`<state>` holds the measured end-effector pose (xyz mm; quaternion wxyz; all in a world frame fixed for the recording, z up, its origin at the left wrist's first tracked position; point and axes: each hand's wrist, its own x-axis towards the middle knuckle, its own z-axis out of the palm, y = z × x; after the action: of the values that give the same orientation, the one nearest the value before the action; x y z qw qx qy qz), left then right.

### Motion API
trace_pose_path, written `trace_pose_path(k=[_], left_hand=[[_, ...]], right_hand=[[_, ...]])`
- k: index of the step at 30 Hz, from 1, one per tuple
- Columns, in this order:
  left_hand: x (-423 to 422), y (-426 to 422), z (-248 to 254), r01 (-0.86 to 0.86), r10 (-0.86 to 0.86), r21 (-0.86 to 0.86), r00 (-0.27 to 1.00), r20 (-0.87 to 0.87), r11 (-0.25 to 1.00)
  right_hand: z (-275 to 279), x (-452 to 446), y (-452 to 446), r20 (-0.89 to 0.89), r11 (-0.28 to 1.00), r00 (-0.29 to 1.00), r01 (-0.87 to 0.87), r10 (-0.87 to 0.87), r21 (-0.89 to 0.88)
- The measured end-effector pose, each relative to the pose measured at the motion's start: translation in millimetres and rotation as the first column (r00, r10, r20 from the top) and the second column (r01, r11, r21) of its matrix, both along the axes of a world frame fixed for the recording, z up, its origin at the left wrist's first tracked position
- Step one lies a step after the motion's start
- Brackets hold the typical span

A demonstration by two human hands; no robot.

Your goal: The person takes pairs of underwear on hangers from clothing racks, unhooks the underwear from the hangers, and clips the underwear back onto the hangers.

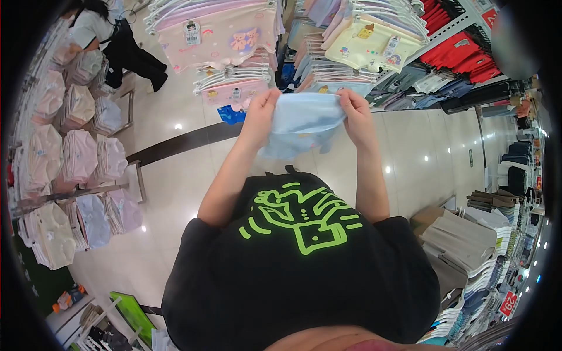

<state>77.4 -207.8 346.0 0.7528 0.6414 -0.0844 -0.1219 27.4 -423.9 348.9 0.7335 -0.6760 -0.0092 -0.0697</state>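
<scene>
A pair of light blue underpants (305, 120) is stretched between my two hands by its waistband, in front of my chest. My left hand (263, 111) is closed on the left end of the band. My right hand (355, 114) pinches the right end, with the thumb on the near side. The cloth hangs down from the band, and small prints show faintly near its lower part. Just beyond my hands hang pink underpants (219, 44) with bear prints and yellow underpants (374, 44), both on white hangers.
A rack of pastel underwear (79, 155) stands to the left. Another person (120, 44) is beside it at the upper left. Red garments (459, 52) hang at the upper right. Beige clothes (459, 237) hang at the lower right, near a red price sign (508, 304).
</scene>
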Motion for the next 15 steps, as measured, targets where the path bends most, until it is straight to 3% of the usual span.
trace_pose_path(k=[1,2,3,4,6,8,10,11,13,14,15], left_hand=[[-1,-4,1,-0.166,-0.044,-0.414,0.891,-0.452,0.895],[-1,-2,5,-0.167,-0.042,-0.413,0.891,-0.452,0.895],[0,2,11,-0.14,-0.209,-0.56,0.832,-0.514,0.816],[2,7,13,-0.135,-0.379,-0.691,0.755,-0.536,0.71],[11,17,-6,-0.077,-0.415,-0.747,0.791,-0.449,0.661],[17,22,-15,-0.022,-0.476,-0.9,0.843,-0.251,0.435],[18,23,-18,-0.093,-0.426,-0.887,0.851,-0.307,0.453],[10,23,-11,-0.134,-0.38,-0.878,0.864,-0.331,0.458],[4,27,-9,-0.174,-0.329,-0.868,0.876,-0.352,0.466],[2,31,-17,-0.193,-0.31,-0.865,0.879,-0.362,0.464],[0,36,-24,-0.212,-0.293,-0.861,0.88,-0.374,0.463]], right_hand=[[-4,4,3,-0.001,1.0,1.0,-0.001,0.001,0.001],[-8,7,7,0.006,0.981,0.996,-0.084,0.084,0.176],[-13,9,11,0.027,0.924,0.986,-0.163,0.164,0.345],[-26,9,15,0.029,0.924,0.986,-0.165,0.165,0.346],[-67,11,22,-0.179,0.853,0.923,-0.223,0.34,0.471],[-105,-1,44,-0.177,0.684,0.819,-0.313,0.546,0.659],[-107,-20,73,-0.363,0.592,0.674,-0.138,0.644,0.794],[-111,-21,84,-0.359,0.59,0.671,-0.145,0.648,0.795],[-119,-18,98,-0.241,0.464,0.702,-0.144,0.671,0.874],[-120,-15,97,-0.236,0.459,0.701,-0.145,0.673,0.877],[-120,-9,94,-0.354,0.586,0.742,-0.065,0.57,0.808]])
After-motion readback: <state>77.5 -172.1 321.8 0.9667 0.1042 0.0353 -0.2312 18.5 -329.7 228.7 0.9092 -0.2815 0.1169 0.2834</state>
